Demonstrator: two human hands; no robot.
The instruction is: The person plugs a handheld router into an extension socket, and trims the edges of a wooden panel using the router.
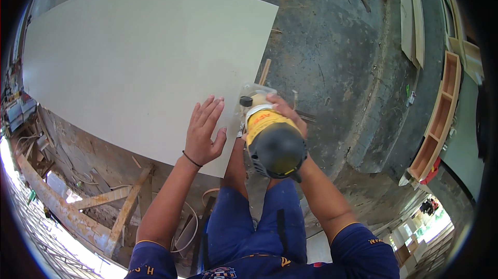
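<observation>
A large white board (pixel 140 66) spreads out in front of me, reaching from near my legs to the far left. My left hand (pixel 205 132) lies over its near right part, fingers stretched and holding nothing. Wrapped round a yellow and black trim router (pixel 267 128) is my right hand (pixel 290 115). The router has a clear base plate (pixel 259 91) and stands at the board's right edge. Its black top hides the underside, so I cannot tell whether the bit touches the board.
A thin wooden strip (pixel 265 72) sticks out past the board's right edge. Wooden trestle pieces (pixel 127 209) stand at the lower left. On the right are a long compartmented wooden frame (pixel 440 115) and boards (pixel 410 19). The concrete floor (pixel 337 56) has scattered debris.
</observation>
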